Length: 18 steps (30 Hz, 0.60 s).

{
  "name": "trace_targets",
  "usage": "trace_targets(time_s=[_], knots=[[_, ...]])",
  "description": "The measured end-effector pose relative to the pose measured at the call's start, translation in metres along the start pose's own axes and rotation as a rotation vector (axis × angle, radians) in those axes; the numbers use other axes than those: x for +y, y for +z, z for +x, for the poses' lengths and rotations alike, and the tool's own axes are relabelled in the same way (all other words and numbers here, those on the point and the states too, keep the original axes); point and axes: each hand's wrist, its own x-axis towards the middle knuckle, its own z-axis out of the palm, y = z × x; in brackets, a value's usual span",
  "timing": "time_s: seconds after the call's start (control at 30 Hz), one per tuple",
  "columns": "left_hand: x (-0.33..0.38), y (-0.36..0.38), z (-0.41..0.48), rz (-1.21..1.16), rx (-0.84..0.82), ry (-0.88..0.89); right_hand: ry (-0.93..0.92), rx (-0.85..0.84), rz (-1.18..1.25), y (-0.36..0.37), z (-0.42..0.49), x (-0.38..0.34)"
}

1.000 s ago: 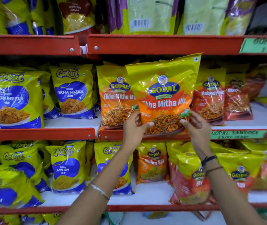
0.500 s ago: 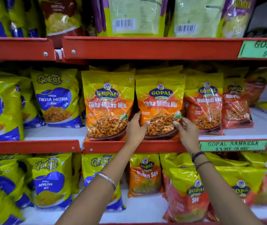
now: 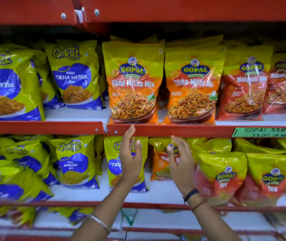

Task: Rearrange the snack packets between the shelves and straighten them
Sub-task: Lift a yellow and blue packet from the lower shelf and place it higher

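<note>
Two orange-and-yellow Gopal Tikha Mitha Mix packets stand upright side by side on the middle red shelf (image 3: 182, 130): the left packet (image 3: 132, 82) and the right packet (image 3: 191, 84). My left hand (image 3: 130, 157) and my right hand (image 3: 179, 160) hover below that shelf's front lip, palms facing each other, fingers apart, holding nothing. They are in front of a yellow-and-blue Gokul packet (image 3: 114, 164) and a small orange Gopal packet (image 3: 159, 164) on the lower shelf.
Yellow-and-blue Gokul packets (image 3: 74, 79) fill the left of both shelves. Red Gopal packets (image 3: 243, 89) stand right of the orange pair, and red Gopal Sev packets (image 3: 222, 176) lean on the lower right. A green price label (image 3: 267, 132) sits on the shelf lip.
Both hands set the right Tikha Mitha Mix packet upright beside the other one, let go of it, and dropped below the shelf lip. The view tilted down.
</note>
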Motion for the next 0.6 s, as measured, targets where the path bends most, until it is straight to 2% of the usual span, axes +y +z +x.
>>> trace_targets(time_s=[0.13, 0.33, 0.47, 0.53, 0.6], knots=[[-0.051, -0.040, -0.020, 0.136, 0.036, -0.105, 0.208, -0.257, 0.060, 0.054, -0.050, 0.018], [-0.138, -0.084, -0.027, 0.283, -0.180, -0.487, 0.676, -0.548, 0.102, 0.112, -0.075, 0.060], [-0.159, -0.101, -0.024, 0.251, -0.388, -0.721, 0.675, -0.633, 0.248, 0.129, -0.074, 0.078], [-0.166, -0.108, -0.022, 0.308, -0.480, -0.760, 0.639, -0.647, 0.267, 0.130, -0.074, 0.078], [-0.174, -0.117, -0.023, 0.314, -0.491, -0.774, 0.612, -0.632, 0.274, 0.128, -0.080, 0.074]])
